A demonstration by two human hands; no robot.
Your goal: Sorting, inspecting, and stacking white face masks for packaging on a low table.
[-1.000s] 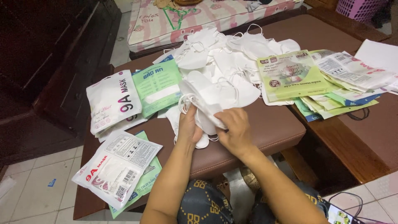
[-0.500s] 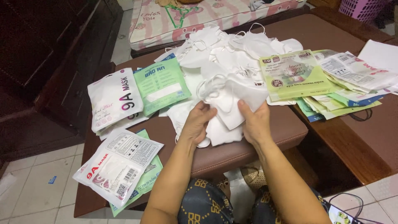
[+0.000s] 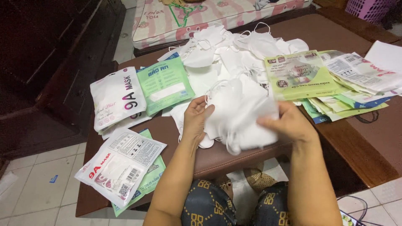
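I hold a stack of white face masks point(image 3: 240, 115) between both hands, low over the brown padded bench point(image 3: 217, 157). My left hand point(image 3: 197, 119) grips the stack's left edge, thumb on top. My right hand point(image 3: 289, 123) clasps its right side, fingers spread across the top mask. Behind the stack lies a loose heap of white masks point(image 3: 234, 52) with ear loops sticking out.
Sealed mask packets lie at the left: a white one point(image 3: 117, 98), a green one point(image 3: 165, 83) and a white-and-red one point(image 3: 121, 165) near the bench's front corner. A pile of green and white flat packets point(image 3: 335, 79) sits at the right. A pink patterned mattress point(image 3: 209, 14) lies beyond.
The bunch of masks was bundled upright in my hands a second ago; now it lies flatter and wider. My hands have moved apart to its two sides.
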